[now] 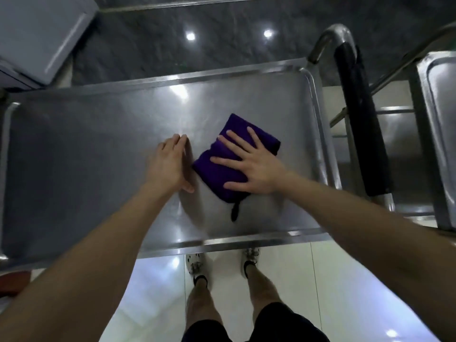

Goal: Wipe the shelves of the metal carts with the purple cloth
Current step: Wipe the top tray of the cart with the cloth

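Note:
A folded purple cloth (261, 135) lies on the top shelf (86, 149) of a stainless steel cart, right of the shelf's middle. My right hand (249, 164) presses flat on the cloth with its fingers spread and straight. A small dark tag sticks out from the cloth's near edge. Just left of the cloth, my left hand (170, 164) rests on the bare metal, fingers straight and together.
The cart's handle with a black grip (357, 119) stands at the right end. A second metal cart (439, 119) stands further right. A grey box (42, 35) sits at the top left, a dark wall behind. My feet stand on white tiles below the shelf's near rim.

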A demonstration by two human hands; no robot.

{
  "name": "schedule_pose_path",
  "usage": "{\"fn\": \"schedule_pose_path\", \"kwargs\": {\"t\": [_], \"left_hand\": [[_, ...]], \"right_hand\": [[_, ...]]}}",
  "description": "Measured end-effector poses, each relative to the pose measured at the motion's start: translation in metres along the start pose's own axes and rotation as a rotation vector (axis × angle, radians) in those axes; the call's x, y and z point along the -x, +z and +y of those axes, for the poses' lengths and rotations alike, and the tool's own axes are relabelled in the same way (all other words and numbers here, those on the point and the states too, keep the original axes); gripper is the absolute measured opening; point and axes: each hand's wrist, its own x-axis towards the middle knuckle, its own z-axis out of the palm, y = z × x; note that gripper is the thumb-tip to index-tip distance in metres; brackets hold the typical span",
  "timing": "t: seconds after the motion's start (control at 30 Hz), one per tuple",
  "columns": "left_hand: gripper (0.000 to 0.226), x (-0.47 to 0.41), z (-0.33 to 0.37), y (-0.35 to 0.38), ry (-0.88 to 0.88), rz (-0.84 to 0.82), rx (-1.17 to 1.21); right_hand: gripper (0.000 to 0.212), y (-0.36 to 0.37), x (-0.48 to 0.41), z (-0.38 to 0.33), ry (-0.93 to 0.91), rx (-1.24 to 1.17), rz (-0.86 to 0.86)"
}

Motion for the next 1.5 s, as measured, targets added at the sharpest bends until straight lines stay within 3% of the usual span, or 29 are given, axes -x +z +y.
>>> {"fn": "schedule_pose_path", "kwargs": {"t": [0.07,0.1,0.2,0.27,0.3,0.4,0.53,0.73,0.87,0.93,1.0,1.1,1.17,1.27,1.4,1.43,1.5], "left_hand": [[0.161,0.001,0.002,-0.003,-0.036,-0.014,0.014],[0.160,0.001,0.003,-0.004,-0.043,-0.017,0.006],[0.158,0.000,0.005,-0.004,-0.045,-0.006,-0.020],[0.158,0.000,0.005,-0.003,-0.043,-0.003,-0.032],[0.158,0.000,0.004,-0.003,-0.042,0.000,-0.036],[0.158,-0.001,0.001,-0.001,-0.033,-0.007,-0.039],[0.158,-0.003,0.000,-0.002,-0.030,0.003,-0.062],[0.157,-0.003,0.003,0.001,-0.019,0.005,-0.058],[0.157,-0.004,0.000,0.004,0.000,0.020,-0.100],[0.156,-0.005,-0.003,0.005,0.016,0.031,-0.113],[0.146,-0.006,-0.006,0.007,0.055,0.069,-0.121],[0.146,-0.007,-0.009,0.010,0.082,0.069,-0.135],[0.154,-0.010,-0.009,0.010,0.082,0.064,-0.146],[0.153,-0.010,-0.010,0.008,0.083,0.075,-0.146],[0.148,-0.007,-0.011,0.009,0.084,0.077,-0.159],[0.146,-0.007,-0.011,0.009,0.080,0.076,-0.159],[0.145,-0.006,-0.009,0.009,0.079,0.069,-0.155]], "right_hand": [[0.075,-0.017,-0.007,0.054,-0.069,0.051,-0.048],[0.076,-0.024,-0.015,0.077,0.055,0.039,-0.034],[0.081,-0.035,-0.061,0.087,0.794,-0.034,0.106],[0.086,-0.036,-0.112,0.048,1.112,-0.094,0.169],[0.088,-0.036,-0.137,0.025,1.113,-0.119,0.169],[0.087,-0.030,-0.182,-0.018,0.753,-0.091,0.060],[0.087,-0.031,-0.165,0.021,0.551,-0.075,0.052],[0.092,-0.047,-0.046,0.106,0.963,-0.097,0.101],[0.088,-0.025,-0.032,0.038,1.057,-0.082,0.156],[0.083,-0.004,-0.040,-0.026,0.888,-0.080,0.175],[0.079,0.015,-0.033,-0.070,0.577,-0.043,0.152],[0.077,0.013,0.004,-0.043,0.236,-0.016,0.087],[0.077,-0.001,0.033,-0.002,0.322,-0.008,0.078],[0.081,-0.013,0.069,0.037,0.754,0.011,0.107],[0.081,0.012,0.056,-0.042,1.175,-0.042,0.241],[0.081,0.023,0.050,-0.077,1.162,-0.055,0.260],[0.080,0.045,0.049,-0.141,0.910,-0.085,0.235]]}}
